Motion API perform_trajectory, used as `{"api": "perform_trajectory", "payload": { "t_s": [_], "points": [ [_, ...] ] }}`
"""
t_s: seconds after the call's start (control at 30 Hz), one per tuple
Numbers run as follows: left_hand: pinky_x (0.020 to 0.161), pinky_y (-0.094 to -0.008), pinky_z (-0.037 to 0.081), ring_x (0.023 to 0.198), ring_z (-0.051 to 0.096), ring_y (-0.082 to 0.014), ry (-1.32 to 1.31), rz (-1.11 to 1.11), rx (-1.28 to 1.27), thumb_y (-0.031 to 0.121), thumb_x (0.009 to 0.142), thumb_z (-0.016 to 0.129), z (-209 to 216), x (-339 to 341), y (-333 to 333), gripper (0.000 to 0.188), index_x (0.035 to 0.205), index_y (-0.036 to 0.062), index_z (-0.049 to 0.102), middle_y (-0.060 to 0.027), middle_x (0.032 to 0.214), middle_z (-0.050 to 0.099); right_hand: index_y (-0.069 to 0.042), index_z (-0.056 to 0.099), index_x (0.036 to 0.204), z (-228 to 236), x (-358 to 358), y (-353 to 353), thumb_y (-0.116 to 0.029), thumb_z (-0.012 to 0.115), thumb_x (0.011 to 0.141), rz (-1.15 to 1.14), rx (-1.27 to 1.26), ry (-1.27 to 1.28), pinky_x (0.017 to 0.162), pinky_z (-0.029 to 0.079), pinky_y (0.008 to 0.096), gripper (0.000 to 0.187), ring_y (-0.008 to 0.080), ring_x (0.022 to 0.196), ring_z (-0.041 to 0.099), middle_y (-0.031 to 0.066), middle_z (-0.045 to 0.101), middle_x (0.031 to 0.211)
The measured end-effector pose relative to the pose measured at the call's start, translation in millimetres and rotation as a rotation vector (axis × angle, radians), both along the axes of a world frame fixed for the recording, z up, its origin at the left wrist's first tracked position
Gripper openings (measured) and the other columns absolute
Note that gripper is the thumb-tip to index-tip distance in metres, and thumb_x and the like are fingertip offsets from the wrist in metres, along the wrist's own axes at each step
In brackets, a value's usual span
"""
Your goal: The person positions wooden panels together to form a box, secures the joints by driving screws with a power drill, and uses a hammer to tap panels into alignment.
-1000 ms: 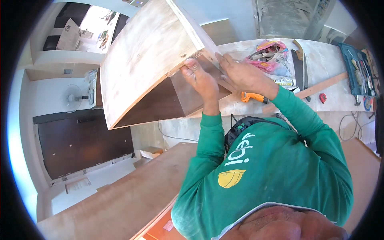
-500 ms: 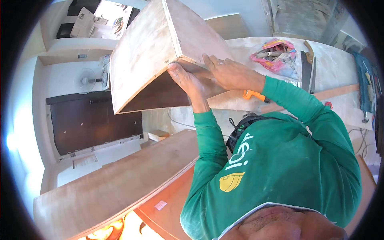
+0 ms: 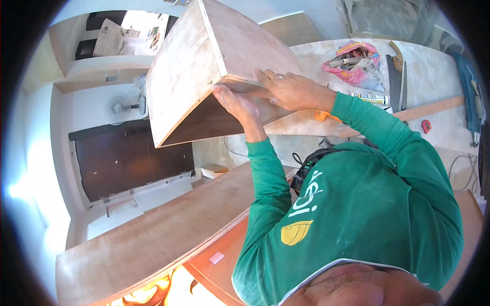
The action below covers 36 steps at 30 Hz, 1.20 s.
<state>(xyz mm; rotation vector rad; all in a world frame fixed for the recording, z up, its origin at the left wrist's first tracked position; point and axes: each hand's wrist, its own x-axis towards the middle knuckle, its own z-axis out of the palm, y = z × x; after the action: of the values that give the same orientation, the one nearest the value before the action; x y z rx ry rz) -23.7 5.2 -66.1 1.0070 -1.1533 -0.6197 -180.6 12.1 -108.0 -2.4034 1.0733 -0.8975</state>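
A plywood box (image 3: 184, 66) with an open side stands tilted, one corner pointing toward me. My left hand (image 3: 239, 106) is closed on its near edge just below that corner, with the thumb at the edge and the other fingers mostly hidden. To the right, my right hand (image 3: 298, 93) has its fingers bent over the adjoining panel edge and its thumb underneath. Whether anything thin lies under those fingers, I cannot tell. Behind my right wrist an orange tool (image 3: 326, 116) lies partly covered on the dusty worktable (image 3: 309, 125).
On the worktable sit a pink plastic bag (image 3: 352, 64) of odds and ends, a handsaw (image 3: 394, 76), a tube (image 3: 371, 98), a wooden strip (image 3: 434, 106), a red tape measure (image 3: 426, 126) and a blue tool (image 3: 463, 86). A long wooden panel (image 3: 153, 229) runs along my left.
The view has shifted slightly, so the room's background appears farther right. Both hands stay on the box's edges; my right hand has barely moved along its edge.
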Motion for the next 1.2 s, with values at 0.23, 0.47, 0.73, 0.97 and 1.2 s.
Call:
{"api": "perform_trajectory", "payload": {
  "t_s": [0.23,0.47,0.73,0.97,1.2],
  "points": [
    [0.12,-0.0397,0.023,0.142,0.032,-0.0252,0.061,-0.218,-0.028,0.06,0.098,0.054,-7,26,2,0.086,0.153,-0.0008,0.027,-0.0157,0.155,0.033,0.0,0.027,0.154,-36,-18,16,-0.024,0.067,0.091,-0.001,0.224,-0.271,0.092,0.051,0.0445,0.078,0.0365,0.106,0.063,0.0226,0.054,0.129],
    [0.113,-0.0397,0.031,0.131,0.041,-0.0256,-0.298,-0.012,0.034,0.016,0.067,0.093,-41,15,0,0.108,0.149,-0.0033,0.025,-0.0169,0.141,0.041,0.001,0.031,0.153,-96,-50,67,-0.022,0.065,0.092,-0.178,0.509,-0.255,0.097,0.048,0.0414,0.073,0.0349,0.11,0.061,0.0239,0.056,0.128],
    [0.111,-0.0454,0.033,0.127,0.044,-0.0338,-0.224,0.114,0.061,0.026,0.072,0.093,-45,-11,-5,0.102,0.14,-0.0086,0.026,-0.0241,0.133,0.042,0.0,0.029,0.156,-148,-45,110,-0.015,0.069,0.09,-0.303,0.671,-0.196,0.091,0.051,0.0372,0.078,0.0287,0.104,0.062,0.0191,0.059,0.123],
    [0.108,-0.0469,0.036,0.125,0.047,-0.0351,-0.219,0.109,0.072,0.026,0.075,0.09,-50,-10,-8,0.095,0.137,-0.0102,0.029,-0.0257,0.131,0.045,-0.002,0.029,0.156,-150,-36,105,-0.017,0.071,0.09,-0.312,0.72,-0.096,0.094,0.051,0.0384,0.08,0.0305,0.107,0.061,0.0212,0.059,0.123],
    [0.103,-0.0477,0.04,0.118,0.051,-0.0381,-0.261,0.166,0.07,0.028,0.074,0.09,-61,-8,-11,0.093,0.135,-0.0095,0.031,-0.0272,0.125,0.05,0.004,0.033,0.151,-135,-26,92,-0.02,0.07,0.089,-0.273,0.774,-0.032,0.108,0.043,0.0426,0.077,0.0405,0.127,0.054,0.029,0.05,0.142]
  ]
}}
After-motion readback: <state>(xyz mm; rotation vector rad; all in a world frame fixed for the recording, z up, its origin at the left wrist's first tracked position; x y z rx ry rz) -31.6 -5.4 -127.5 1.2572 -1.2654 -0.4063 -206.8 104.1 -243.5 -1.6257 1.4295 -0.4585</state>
